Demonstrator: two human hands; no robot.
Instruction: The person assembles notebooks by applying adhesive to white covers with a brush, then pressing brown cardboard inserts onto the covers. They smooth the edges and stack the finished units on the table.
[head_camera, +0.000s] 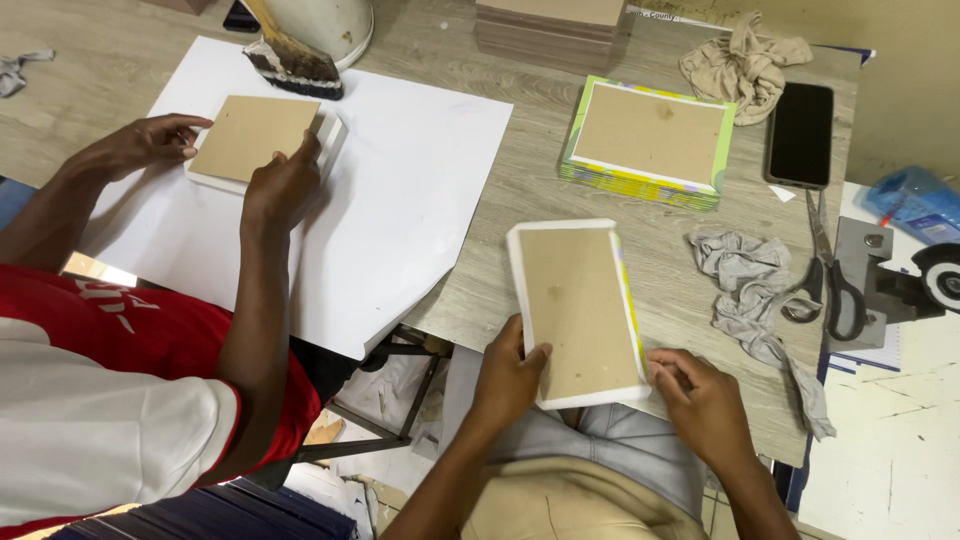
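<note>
A black phone lies near the worktop's far right edge, its rectangular screen dark and facing up. Off the worktop's right edge sits a crumpled blue plastic package with a red mark on its front.

Head view: we looked steeply down from the wearer's head at the desk.
Distance: we stayed close, within arm's reach.

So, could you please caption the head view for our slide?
Both hands, left and right, hold a cardboard-backed white block beside a co-worker.
</note>
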